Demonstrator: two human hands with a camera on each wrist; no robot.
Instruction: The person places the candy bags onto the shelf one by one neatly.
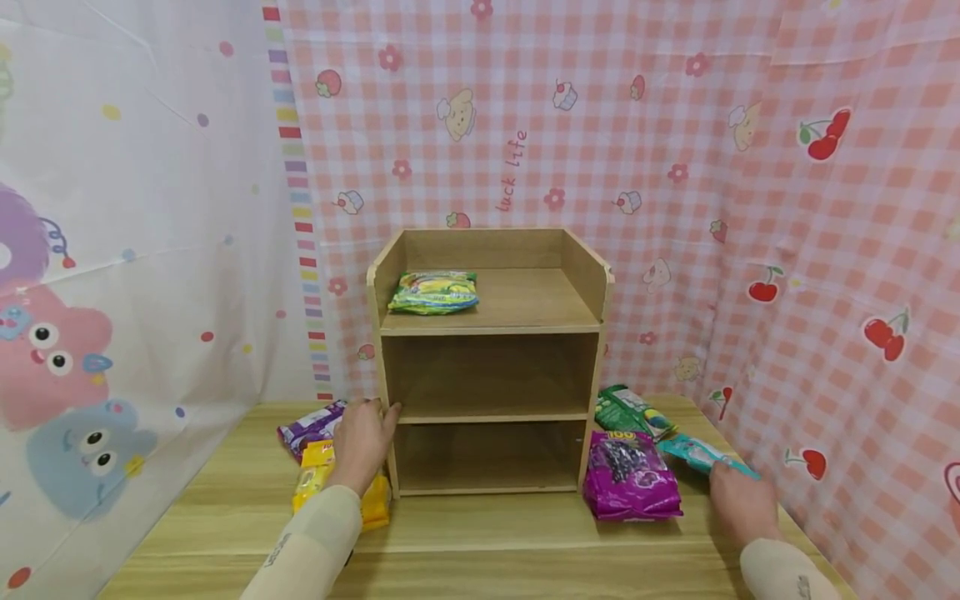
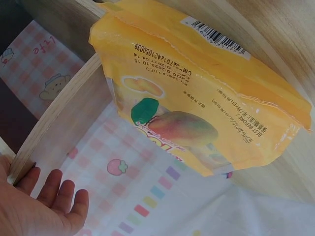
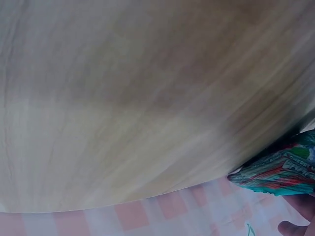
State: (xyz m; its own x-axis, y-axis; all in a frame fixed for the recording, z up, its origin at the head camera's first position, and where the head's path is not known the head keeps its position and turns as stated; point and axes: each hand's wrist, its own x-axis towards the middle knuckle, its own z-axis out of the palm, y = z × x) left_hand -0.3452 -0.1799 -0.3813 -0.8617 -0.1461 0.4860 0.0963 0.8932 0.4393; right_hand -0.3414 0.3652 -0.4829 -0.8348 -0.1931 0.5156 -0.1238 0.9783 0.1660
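My left hand [image 1: 363,442] is at the left side panel of a small wooden shelf [image 1: 491,331]. In the left wrist view, the panel's edge lies between the thumb and fingers [image 2: 51,189]. Just below that hand are a yellow candy bag [image 2: 197,93] with a mango picture and, behind it, a purple candy bag [image 1: 311,427]. At the right, my right hand [image 1: 744,502] grips the near end of a teal candy bag [image 1: 699,454]. Its crinkled end [image 3: 280,172] shows in the right wrist view, where most of the hand is out of frame.
A green-yellow bag [image 1: 435,293] lies on the shelf's top tier, at left. Right of the shelf, a magenta grape bag [image 1: 630,479] and a dark green bag [image 1: 630,411] lie on the wooden table [image 1: 480,550]. Patterned curtains [image 1: 510,108] hang behind and at both sides.
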